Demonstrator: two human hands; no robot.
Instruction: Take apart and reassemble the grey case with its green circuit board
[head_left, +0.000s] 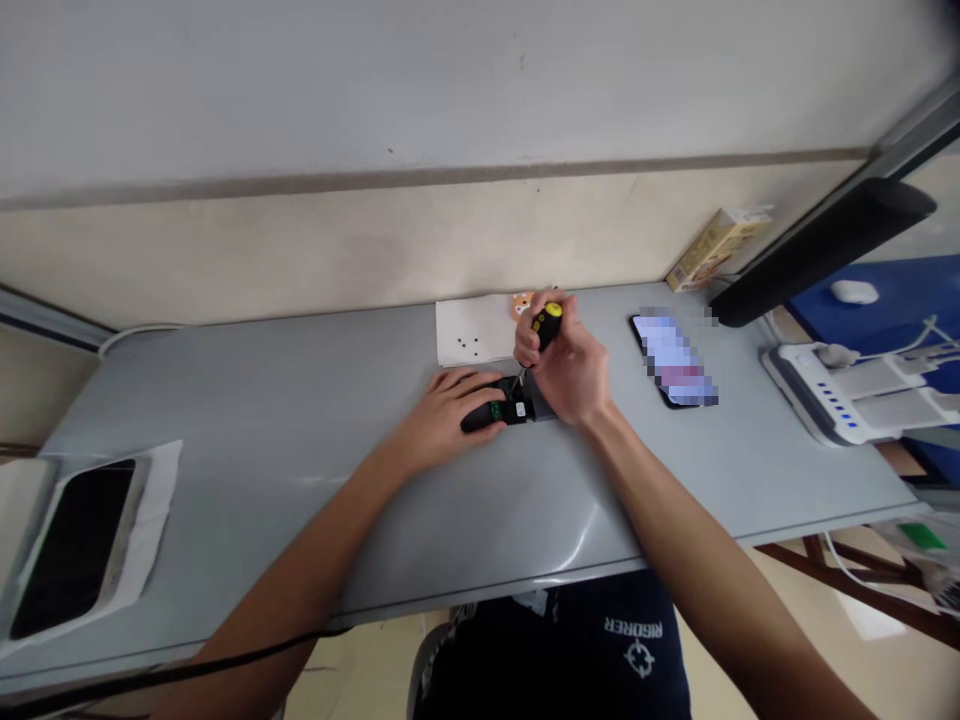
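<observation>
A small black device [504, 409] with a green part showing lies on the grey table [300, 420]. My left hand [444, 415] rests on its left end, fingers curled over it. My right hand [568, 368] is closed round a screwdriver with a yellow and black handle [547, 323], held upright with its thin tip down on the device. Behind the hands lies a white sheet of paper [472, 330] with several small dark screws [469, 345] on it.
A phone [671, 360] with a lit screen lies right of my hands. A small orange figure [521, 302] sits by the paper, a carton [716, 248] by the wall. A white charging unit [825, 390] stands far right. A dark phone [71, 545] rests on wrapping at the left edge.
</observation>
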